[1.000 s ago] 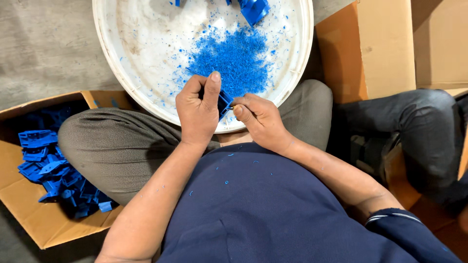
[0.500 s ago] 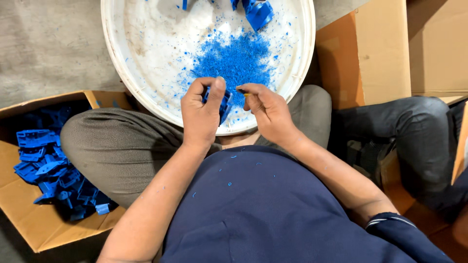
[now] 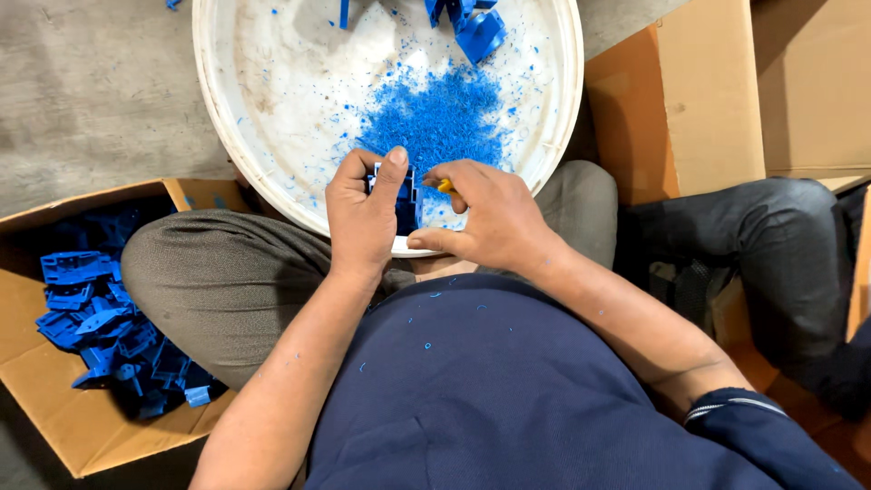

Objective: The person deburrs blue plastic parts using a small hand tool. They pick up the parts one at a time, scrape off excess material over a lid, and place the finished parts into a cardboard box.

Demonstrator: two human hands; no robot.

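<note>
Blue plastic, a small moulded part (image 3: 405, 198), sits pinched in the left hand (image 3: 366, 218), thumb along one side and fingers curled round the other, just above the near rim of a wide white basin (image 3: 272, 118). The right hand (image 3: 485, 218) is closed against the part from the other side, its fingertips gripping a small tool with a yellow handle (image 3: 445, 185); the working end is hidden by the fingers, so what kind of tool it is cannot be told, though it may be a trimming blade. Both hands touch the part and hover over the basin's edge.

Inside the basin, just beyond the hands, lies a heap of blue shavings (image 3: 435, 118), with finer flecks scattered across the white floor. A few larger blue pieces (image 3: 472, 23) rest at the far side. The basin rests against the person's crossed legs in grey-brown trousers (image 3: 209, 272). To the left, an open cardboard box (image 3: 63, 426) holds many more blue parts (image 3: 100, 327). To the right stand other cardboard boxes (image 3: 699, 100), and another person's leg in dark trousers (image 3: 771, 245).
</note>
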